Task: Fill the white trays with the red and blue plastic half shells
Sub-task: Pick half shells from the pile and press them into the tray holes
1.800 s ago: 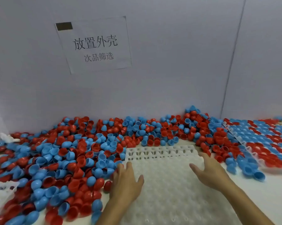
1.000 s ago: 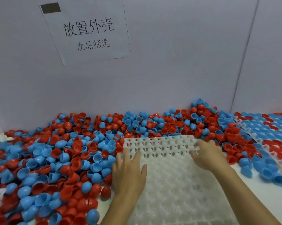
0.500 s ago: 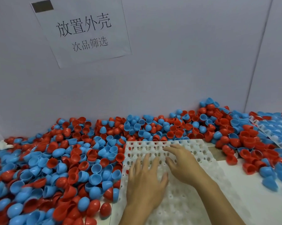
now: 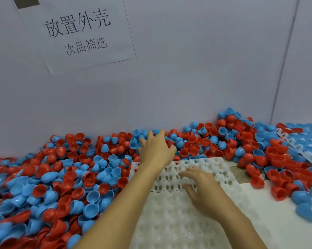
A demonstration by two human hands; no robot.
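We read one sign: a white paper sheet [image 4: 76,33] stuck on the far wall [image 4: 196,69], upper left. Its large top line says 放置外壳; the smaller line beneath it says 次品筛选.

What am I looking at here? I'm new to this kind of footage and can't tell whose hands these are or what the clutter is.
There is no machine: a person wears a camera on the head, looking down at their own bare hands. The left hand reaches with spread fingers into a pile of red and blue half shells along the wall. The right hand rests flat on an empty white tray full of holes. Neither plainly holds anything. A filled tray lies far right; a paper sign hangs on the wall.
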